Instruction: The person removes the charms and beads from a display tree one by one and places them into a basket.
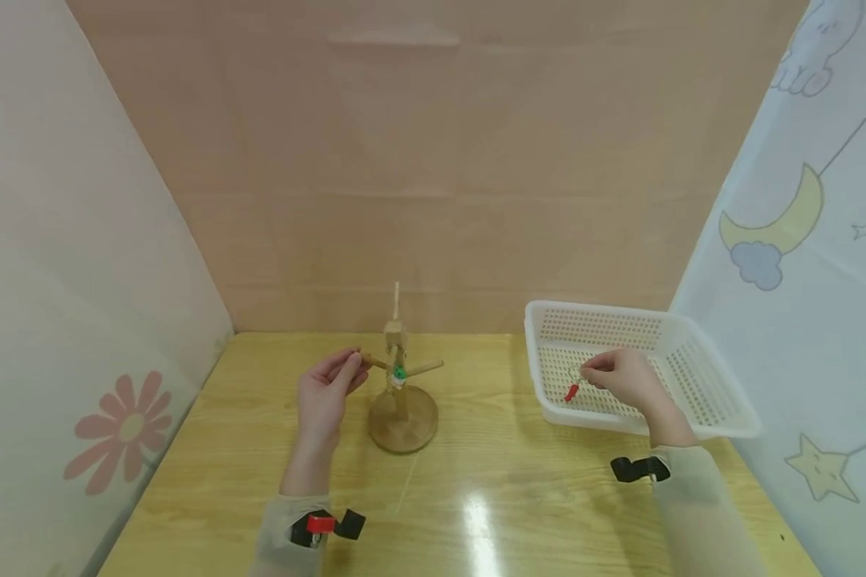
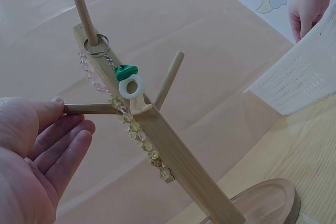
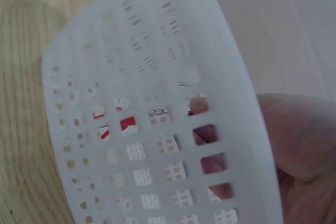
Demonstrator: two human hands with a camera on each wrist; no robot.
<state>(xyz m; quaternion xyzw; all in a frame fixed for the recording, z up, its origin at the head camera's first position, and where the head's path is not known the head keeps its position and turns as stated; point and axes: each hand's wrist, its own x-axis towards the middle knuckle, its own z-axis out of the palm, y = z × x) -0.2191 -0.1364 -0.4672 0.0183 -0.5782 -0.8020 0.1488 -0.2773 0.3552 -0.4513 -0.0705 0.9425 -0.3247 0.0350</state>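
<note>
My left hand [image 1: 323, 394] pinches the tip of a peg on a wooden stand [image 2: 184, 166] between thumb and forefinger. The stand is upright on a round base [image 1: 402, 433]. From its upper peg hangs a keychain [image 2: 126, 72] with a green-and-white charm on a metal ring. A bracelet of clear and yellowish beads [image 2: 139, 135] dangles along the post. Over at the right, my right hand [image 1: 631, 381] pinches the ring of a keychain with a red charm [image 1: 571, 393], inside the white basket [image 1: 722, 385]. In the right wrist view the basket wall partly hides hand and keychain.
A wooden tabletop [image 1: 476, 449] lies under the stand and basket. A brown backdrop [image 1: 462, 176] stands behind, with patterned side panels [image 1: 837, 320] at left and right. The basket's near wall rises in front of the right fingers.
</note>
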